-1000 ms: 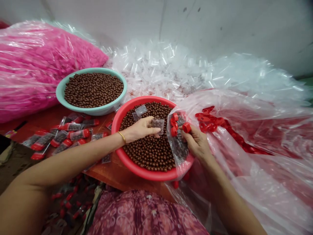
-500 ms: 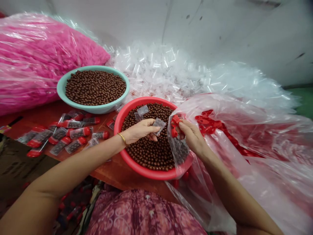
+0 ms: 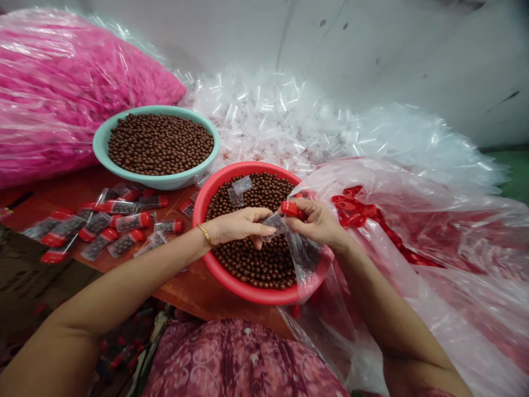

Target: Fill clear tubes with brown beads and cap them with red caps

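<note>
Over a red basin (image 3: 200, 207) of brown balls (image 3: 252, 270), my left hand (image 3: 242, 226) is closed on a small clear plastic container (image 3: 275, 225). Beside it on the right, my right hand (image 3: 316, 220) pinches a red plastic cap (image 3: 291, 209). The cap and the container's end are close together; whether they touch I cannot tell. Two clear containers (image 3: 243, 184) lie on the balls near the basin's back. A clear plastic bag (image 3: 303, 259) with red caps (image 3: 353, 207) spreads over the basin's right rim, under my right forearm.
A light-blue basin (image 3: 101, 149) of brown balls stands at the back left. Several filled, red-capped containers (image 3: 132, 222) lie on the red table (image 3: 194, 292). Behind are a pink-filled bag (image 3: 61, 88) and a heap of clear containers (image 3: 268, 116) against the wall.
My right hand has turned, now holding one red cap where several red pieces showed before. It has come nearer my left hand, and the container has tilted down slightly.
</note>
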Demonstrator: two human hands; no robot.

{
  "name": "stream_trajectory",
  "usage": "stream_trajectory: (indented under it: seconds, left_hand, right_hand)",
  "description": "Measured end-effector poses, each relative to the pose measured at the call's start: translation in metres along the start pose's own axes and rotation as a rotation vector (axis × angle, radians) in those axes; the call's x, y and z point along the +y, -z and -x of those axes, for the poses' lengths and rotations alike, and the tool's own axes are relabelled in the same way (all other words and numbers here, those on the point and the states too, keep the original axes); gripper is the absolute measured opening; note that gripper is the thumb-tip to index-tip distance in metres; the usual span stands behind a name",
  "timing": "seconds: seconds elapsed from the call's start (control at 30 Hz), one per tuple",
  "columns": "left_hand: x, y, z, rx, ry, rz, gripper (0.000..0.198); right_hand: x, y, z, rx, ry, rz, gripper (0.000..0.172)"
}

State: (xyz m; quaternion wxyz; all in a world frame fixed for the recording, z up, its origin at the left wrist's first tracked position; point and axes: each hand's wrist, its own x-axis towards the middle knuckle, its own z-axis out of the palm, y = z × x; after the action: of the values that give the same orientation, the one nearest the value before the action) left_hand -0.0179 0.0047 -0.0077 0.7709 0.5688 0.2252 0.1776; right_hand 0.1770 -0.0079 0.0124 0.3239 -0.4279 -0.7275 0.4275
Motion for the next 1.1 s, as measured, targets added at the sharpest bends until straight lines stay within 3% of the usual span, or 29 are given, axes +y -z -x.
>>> stream_trajectory:
  seconds: [0.2,0.4,0.53,0.67,0.77,0.93,1.1]
  left_hand:
    - [0.0,-0.001,-0.001,-0.024,-0.005,-0.034,0.023]
    - [0.001,-0.006,-0.002,0.171,-0.115,-0.014,0.016]
    - [-0.002,-0.007,-0.002,0.248,-0.148,-0.211,0.013]
    - [-0.004,-0.008,0.0,0.419,-0.253,-0.513,0.02]
    - [-0.003,-0.012,0.001,0.505,-0.234,-0.691,0.022]
    - [0.001,-0.015,0.001,0.517,-0.133,-0.833,0.009]
    - [-0.001,-0.016,0.004,0.516,-0.107,-0.907,0.008]
  right_hand:
    - [0.01,-0.007,-0.005,0.188,-0.014,0.147,0.008]
    - [0.009,-0.013,0.0,0.185,-0.218,-0.123,0.037]
    - [0.002,-0.016,0.006,0.196,-0.115,0.039,0.041]
    - [-0.001,-0.019,0.011,0.17,-0.004,0.216,0.044]
    - [0.002,-0.02,0.015,0.178,0.107,0.431,0.044]
    - [0.009,-0.023,0.02,0.151,0.266,0.809,0.044]
    - [0.006,-0.02,0.021,0.098,0.435,0.983,0.041]
